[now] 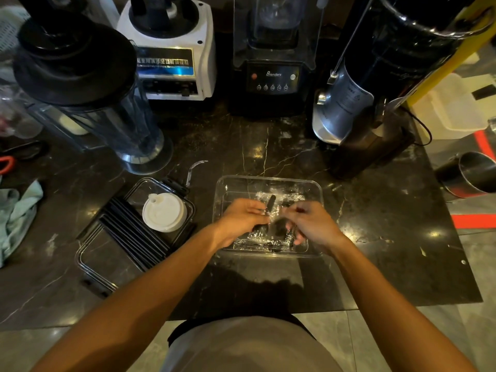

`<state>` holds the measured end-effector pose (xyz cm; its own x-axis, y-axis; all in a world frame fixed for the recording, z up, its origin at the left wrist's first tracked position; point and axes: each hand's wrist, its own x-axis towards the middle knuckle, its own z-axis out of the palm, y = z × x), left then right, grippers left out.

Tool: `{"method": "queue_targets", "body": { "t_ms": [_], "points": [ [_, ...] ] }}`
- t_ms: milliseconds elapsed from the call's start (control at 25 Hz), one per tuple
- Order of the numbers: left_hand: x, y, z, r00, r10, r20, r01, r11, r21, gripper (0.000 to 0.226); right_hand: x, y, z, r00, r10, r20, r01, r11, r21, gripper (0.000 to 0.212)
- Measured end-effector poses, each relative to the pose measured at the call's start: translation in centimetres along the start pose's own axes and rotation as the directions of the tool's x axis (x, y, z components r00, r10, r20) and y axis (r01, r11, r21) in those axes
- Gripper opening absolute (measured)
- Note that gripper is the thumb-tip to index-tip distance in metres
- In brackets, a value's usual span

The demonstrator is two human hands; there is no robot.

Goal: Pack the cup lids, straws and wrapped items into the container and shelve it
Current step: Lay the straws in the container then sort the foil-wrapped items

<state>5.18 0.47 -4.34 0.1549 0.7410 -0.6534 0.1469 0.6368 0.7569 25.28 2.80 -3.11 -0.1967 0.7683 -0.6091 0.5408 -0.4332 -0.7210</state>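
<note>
On the dark tabletop (268, 146) the clear container (316, 189) holds the wrapped items (268, 241), both hands (239, 218) (311, 224) pinching them. Straws (134, 232) and cup lids (164, 212) wait left; slippery wrap could spring out.

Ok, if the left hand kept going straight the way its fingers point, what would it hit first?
The left hand points right, across the clear container. It would probably meet the right hand first, just across the wrapped items that both hands are working on. Depth is unclear, so it might pass slightly over it.
</note>
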Motion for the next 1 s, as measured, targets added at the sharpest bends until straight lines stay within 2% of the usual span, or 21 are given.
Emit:
{"method": "queue_targets", "body": {
  "t_ms": [80,160,240,320,400,480,560,680,840,920,1000],
  "points": [
    [0.0,0.0,0.1,0.997,0.025,-0.068,-0.013,0.985,0.172,0.044,0.8,0.3,0.0,0.997,-0.016,-0.07,-0.01,0.938,-0.347,0.017],
    [0.2,0.0,0.2,0.994,0.039,-0.103,-0.008,0.959,0.282,0.048,1.5,0.2,0.9,0.99,-0.021,-0.136,-0.066,0.797,-0.6,0.013],
    [0.4,-0.2,0.2,0.992,0.035,-0.121,0.005,0.951,0.31,0.057,2.1,0.1,2.1,0.971,-0.134,-0.2,-0.06,0.67,-0.74,0.025],
    [0.6,-0.6,0.1,0.991,0.029,-0.133,0.014,0.95,0.311,0.062,2.8,0.0,2.8,0.947,-0.262,-0.189,-0.009,0.565,-0.825,0.041],
    [0.6,-0.8,-0.1,0.989,0.012,-0.149,0.026,0.968,0.25,0.057,3.4,-0.3,2.9,0.956,-0.252,-0.152,-0.001,0.512,-0.859,0.048],
    [0.8,-0.9,-0.2,0.985,0.013,-0.173,0.023,0.98,0.2,0.042,3.6,-0.7,2.8,0.968,-0.232,-0.097,0.029,0.484,-0.875,0.047],
    [1.0,-0.9,-0.5,0.979,0.021,-0.201,0.013,0.986,0.164,0.028,3.5,-1.2,2.5,0.965,-0.262,0.021,0.129,0.402,-0.907,0.037],
    [1.1,-0.6,-0.8,0.975,0.013,-0.22,0.015,0.992,0.127,0.03,3.2,-1.1,1.9,0.927,-0.3,0.226,0.319,0.309,-0.896,0.035],
    [1.5,-0.3,-0.7,0.973,0.014,-0.231,0.01,0.995,0.101,0.025,2.8,-0.7,1.9,0.907,-0.327,0.264,0.377,0.353,-0.857,0.043],
    [1.8,-0.5,-0.6,0.973,-0.013,-0.23,0.03,0.997,0.07,0.025,2.8,-0.6,2.1,0.911,-0.302,0.282,0.382,0.356,-0.853,0.04],
    [2.2,-0.7,-0.5,0.975,-0.056,-0.216,0.063,0.998,0.024,0.041,2.8,-0.5,1.9,0.909,-0.278,0.312,0.396,0.338,-0.854,0.032]
  ]
}}
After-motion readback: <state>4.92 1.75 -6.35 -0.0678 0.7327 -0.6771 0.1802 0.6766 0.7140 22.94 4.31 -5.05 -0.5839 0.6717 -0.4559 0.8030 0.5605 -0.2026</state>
